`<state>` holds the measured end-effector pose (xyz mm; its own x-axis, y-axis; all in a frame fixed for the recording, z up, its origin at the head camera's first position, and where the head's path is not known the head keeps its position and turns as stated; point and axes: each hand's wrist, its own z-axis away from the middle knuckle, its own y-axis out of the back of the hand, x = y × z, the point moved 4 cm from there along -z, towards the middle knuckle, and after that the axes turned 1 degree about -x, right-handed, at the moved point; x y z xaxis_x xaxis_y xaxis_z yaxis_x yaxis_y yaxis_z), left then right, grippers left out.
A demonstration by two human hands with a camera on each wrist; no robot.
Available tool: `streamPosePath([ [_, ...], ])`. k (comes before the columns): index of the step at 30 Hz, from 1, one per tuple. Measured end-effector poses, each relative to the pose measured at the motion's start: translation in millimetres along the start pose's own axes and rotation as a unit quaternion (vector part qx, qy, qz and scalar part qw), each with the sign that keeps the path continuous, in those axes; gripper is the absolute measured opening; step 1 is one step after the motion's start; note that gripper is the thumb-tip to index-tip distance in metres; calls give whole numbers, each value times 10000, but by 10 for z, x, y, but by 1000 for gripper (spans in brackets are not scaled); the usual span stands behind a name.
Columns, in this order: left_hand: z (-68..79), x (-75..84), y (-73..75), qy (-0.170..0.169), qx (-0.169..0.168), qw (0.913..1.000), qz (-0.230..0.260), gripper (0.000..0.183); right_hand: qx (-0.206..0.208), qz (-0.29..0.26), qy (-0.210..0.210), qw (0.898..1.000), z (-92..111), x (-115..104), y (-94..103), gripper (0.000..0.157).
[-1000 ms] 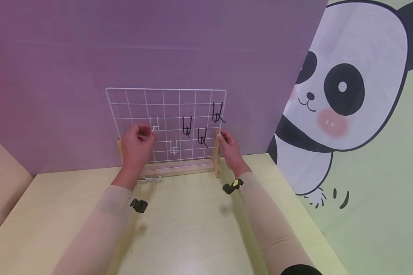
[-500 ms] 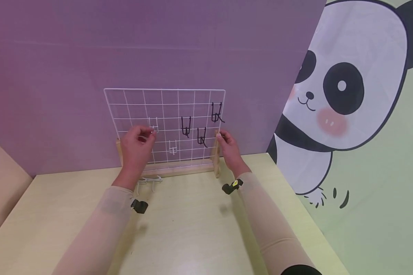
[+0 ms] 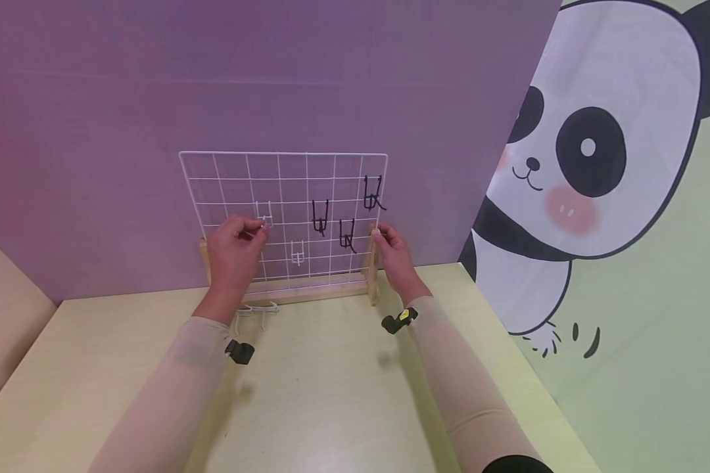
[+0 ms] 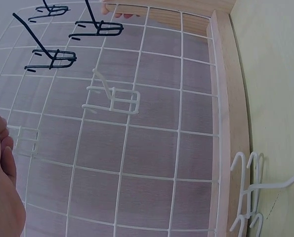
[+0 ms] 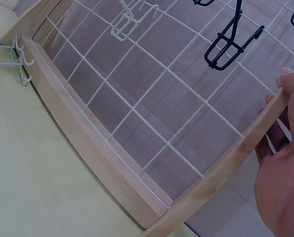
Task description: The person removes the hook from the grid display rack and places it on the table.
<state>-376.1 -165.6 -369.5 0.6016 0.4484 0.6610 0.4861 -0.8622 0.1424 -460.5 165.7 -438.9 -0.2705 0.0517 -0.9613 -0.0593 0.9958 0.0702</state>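
Observation:
A white wire grid panel (image 3: 296,154) stands upright in a wooden base (image 3: 307,292). My left hand (image 3: 232,256) pinches the prong of a white hook (image 3: 264,211) hanging on the grid's left part. In the left wrist view that hook's back frame (image 4: 27,140) lies against the wires, its prong hidden by the fingers. My right hand (image 3: 396,255) grips the wooden side post (image 5: 258,126) at the right, thumb in front and fingers behind. A second white hook (image 3: 297,254) hangs lower, near the middle. Three black hooks (image 3: 321,220) hang on the right half.
Another white hook piece (image 3: 260,309) with several prongs lies on the pale wooden table (image 3: 307,394), just before the base at left. A purple backdrop (image 3: 284,79) rises behind the rack. A panda picture (image 3: 591,157) covers the wall at right.
My left fingertips have dropped very slightly at the white hook, which stays in place on the grid. The right hand keeps its grip on the post.

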Motion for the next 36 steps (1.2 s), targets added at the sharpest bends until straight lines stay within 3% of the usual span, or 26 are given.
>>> streamPosePath([
  [7,-37,73,18,-198,57,9997,112,5,-28,-58,1,10000,10,-3,-16,39],
  [16,-42,142,70,-213,195,9995,131,3,-55,-71,-57,9999,1,-7,-4,41],
  [36,134,102,151,-635,6,9980,-7,7,-24,54,-64,10000,-7,-4,3,40],
])
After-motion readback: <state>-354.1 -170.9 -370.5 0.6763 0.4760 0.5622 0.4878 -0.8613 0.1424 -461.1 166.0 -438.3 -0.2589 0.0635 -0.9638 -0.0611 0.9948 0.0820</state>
